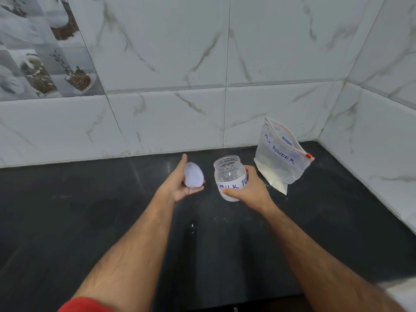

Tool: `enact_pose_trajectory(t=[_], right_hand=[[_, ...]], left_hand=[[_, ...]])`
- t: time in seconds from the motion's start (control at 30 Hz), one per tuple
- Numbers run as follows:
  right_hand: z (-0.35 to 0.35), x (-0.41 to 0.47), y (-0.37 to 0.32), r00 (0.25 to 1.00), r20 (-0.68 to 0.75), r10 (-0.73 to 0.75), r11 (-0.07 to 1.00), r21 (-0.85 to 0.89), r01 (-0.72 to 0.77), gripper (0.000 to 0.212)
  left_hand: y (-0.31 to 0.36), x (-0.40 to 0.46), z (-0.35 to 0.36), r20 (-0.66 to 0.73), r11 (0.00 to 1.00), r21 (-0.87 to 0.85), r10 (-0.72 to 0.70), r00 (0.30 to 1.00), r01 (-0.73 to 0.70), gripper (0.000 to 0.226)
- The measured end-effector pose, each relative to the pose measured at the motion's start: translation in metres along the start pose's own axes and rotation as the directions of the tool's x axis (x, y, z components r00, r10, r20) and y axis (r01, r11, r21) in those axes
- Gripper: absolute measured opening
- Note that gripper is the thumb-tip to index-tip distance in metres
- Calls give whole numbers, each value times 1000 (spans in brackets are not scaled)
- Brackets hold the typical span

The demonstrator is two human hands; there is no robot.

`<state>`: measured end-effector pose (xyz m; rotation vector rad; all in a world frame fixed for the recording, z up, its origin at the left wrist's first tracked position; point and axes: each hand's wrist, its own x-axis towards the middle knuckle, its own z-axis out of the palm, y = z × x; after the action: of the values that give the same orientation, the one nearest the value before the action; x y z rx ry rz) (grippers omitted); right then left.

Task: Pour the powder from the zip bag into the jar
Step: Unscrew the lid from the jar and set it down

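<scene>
Your right hand (247, 188) is gripping the open jar (228, 176) on the dark desk (90, 221), your left hand (183, 183) is cradling its lid (193, 174), and the zip bag (281, 158) of powder is standing just right of the jar.

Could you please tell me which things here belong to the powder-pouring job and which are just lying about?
Belonging to the job:
jar, held by the right hand
lid, off, in the left hand
zip bag with powder, standing by the wall

Just lying about:
specks of spilled powder on the counter
</scene>
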<state>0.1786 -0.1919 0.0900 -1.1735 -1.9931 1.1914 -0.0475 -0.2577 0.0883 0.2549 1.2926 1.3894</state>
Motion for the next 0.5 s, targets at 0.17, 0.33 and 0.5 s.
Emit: enact_pose_trajectory(t=[0.17,0.33,0.5], right_hand=[[7,4,5,1000,4,23,1000,-15,-23,83],[22,4,13,997,52,63,998,-6,-62,78],[35,2,23,994,59,92,996,5,-93,77]], left_hand=[[-38,13,-41,-182,995,37,-89,979,97,53],[-62,28,-64,-340,989,128,-20,940,68,35],[-72,38,-77,-473,951,308,143,869,11,40]])
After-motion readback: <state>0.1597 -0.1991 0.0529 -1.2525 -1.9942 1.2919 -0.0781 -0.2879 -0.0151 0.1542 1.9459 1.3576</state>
